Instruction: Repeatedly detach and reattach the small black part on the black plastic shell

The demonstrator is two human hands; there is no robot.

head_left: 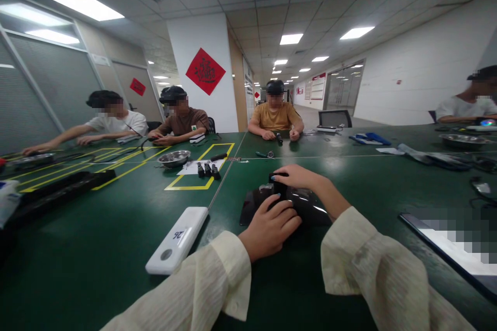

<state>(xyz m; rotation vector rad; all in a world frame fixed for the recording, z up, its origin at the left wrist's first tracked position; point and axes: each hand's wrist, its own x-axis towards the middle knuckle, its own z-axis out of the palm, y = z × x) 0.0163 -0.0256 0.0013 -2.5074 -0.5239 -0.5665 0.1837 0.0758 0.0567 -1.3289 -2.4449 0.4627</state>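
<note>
A glossy dark plastic piece [308,201] with curved, flared sides lies on the green table in front of me. A small black block [275,182] stands up from its far side. My left hand [272,225] is closed over the near side of the plastic piece, with its fingers bent and pressed on it. Over the top reaches my right hand [305,180], its fingers bent round the black block; its thumb is hidden. Both palms face down, and they cover much of the piece.
Left of my hands lies a white power bank [178,240]. A tablet [458,253] lies at right. Farther off are several black parts [208,170] on white paper, a metal bowl [174,159] and a long black tray [70,189]. Several people sit around the table, one opposite [276,116].
</note>
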